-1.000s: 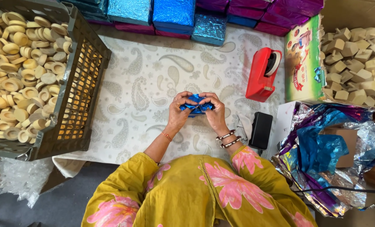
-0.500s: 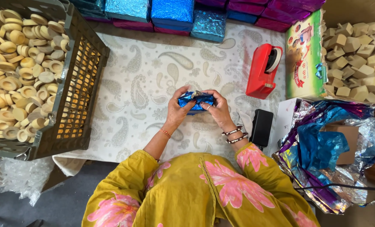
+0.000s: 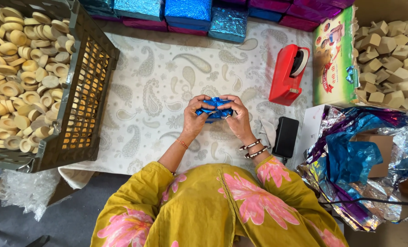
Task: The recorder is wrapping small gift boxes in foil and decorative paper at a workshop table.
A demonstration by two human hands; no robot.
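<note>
foil bundle (image 3: 214, 110) in the grip: shiny blue
cloth (image 3: 167, 82) under it: cream, grey paisley
tape dispenser (image 3: 286, 75) to its right: red
crate (image 3: 82, 96) to its left: dark grey, tan rounds
wrapped blocks (image 3: 188, 11) beyond: blue, teal, magenta
sleeves (image 3: 277, 171): mustard, pink flowers

A pale cloth (image 3: 158, 91) printed with grey paisley covers the floor (image 3: 76, 219), whose bare grey shows only at the near left edge. On the cloth's left side sits a dark plastic crate (image 3: 82, 98) heaped with small tan wooden rounds. Along the far edge runs a row of foil-wrapped blocks (image 3: 188, 11) — blue, teal, pink and purple — packed side by side. To the right stands a red tape dispenser (image 3: 286, 75), and nearer, a flat black device (image 3: 285, 137) just beside a white sheet. At the right edge stands a printed green carton (image 3: 334, 59); below it spills a heap of crumpled foil sheets (image 3: 355, 164) — silver, blue, purple. Clear bubble wrap (image 3: 25, 196) lies on the floor beneath the crate.
</note>
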